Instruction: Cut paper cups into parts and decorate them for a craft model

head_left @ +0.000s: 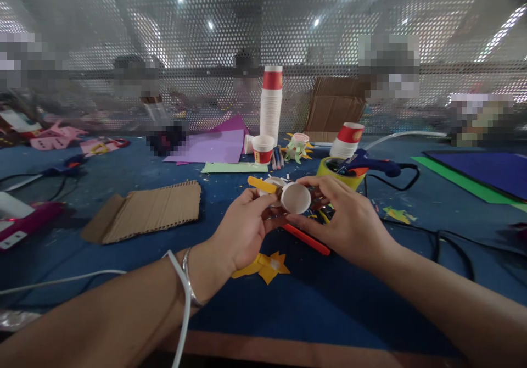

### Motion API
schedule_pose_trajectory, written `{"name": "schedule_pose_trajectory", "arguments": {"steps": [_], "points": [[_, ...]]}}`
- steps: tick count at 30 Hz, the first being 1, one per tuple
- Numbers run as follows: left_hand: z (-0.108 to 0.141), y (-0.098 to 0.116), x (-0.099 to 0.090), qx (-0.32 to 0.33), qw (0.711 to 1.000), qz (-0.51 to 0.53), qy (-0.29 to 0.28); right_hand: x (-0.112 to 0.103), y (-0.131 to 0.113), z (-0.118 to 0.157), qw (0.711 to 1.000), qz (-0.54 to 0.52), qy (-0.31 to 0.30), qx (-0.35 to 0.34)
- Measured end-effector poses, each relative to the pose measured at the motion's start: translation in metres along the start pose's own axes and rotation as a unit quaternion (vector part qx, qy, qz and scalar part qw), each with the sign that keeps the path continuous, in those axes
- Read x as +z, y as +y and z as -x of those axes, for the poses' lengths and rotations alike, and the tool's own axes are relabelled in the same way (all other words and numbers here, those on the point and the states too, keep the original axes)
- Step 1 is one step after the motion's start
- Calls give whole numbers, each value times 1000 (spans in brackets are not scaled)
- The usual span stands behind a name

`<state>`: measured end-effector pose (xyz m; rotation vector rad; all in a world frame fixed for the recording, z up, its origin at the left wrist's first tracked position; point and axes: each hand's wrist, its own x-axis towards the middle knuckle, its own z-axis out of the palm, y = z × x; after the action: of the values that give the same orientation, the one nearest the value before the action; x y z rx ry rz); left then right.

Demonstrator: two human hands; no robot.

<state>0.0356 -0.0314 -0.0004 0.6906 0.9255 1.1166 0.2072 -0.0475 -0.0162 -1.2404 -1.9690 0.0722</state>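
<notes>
A small white paper cup [296, 198] is held between my two hands above the table, its open mouth turned to me. My right hand [348, 214] grips it from the right, thumb below and fingers over the top. From the left, my left hand [242, 222] closes round the cup's side. A flat yellow piece [262, 184], like a utility knife handle or a stiff strip, sticks out above my left thumb. Behind it another white rim partly shows. Under my hands lie a red stick-like piece [308, 240] and a yellow paper star [269, 266].
Corrugated cardboard [152, 211] lies at left. Behind stand a tall stack of paper cups [270, 104], a red-banded cup [262, 151] and a decorated cup [298, 147]. At right, a blue glue gun [373, 165] rests on a yellow tape roll [341, 178]; black cables [453, 241] trail there.
</notes>
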Motion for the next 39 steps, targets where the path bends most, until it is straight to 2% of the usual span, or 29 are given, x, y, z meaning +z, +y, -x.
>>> {"name": "schedule_pose_trajectory", "arguments": {"steps": [11, 19, 22, 32, 39], "points": [[3, -6, 0, -7, 1000, -6, -14, 3, 0, 1, 1000, 0, 2, -12], [3, -8, -3, -17, 997, -71, -6, -3, -4, 0, 1000, 15, 25, 1], [3, -12, -4, -27, 996, -79, -28, -2, -4, 0, 1000, 18, 24, -10], [4, -11, -3, -93, 991, 34, -95, -7, -4, 0, 999, -6, 18, -31], [6, -10, -6, -66, 981, 48, -178, -15, -2, 0, 999, -27, 13, -41]]}}
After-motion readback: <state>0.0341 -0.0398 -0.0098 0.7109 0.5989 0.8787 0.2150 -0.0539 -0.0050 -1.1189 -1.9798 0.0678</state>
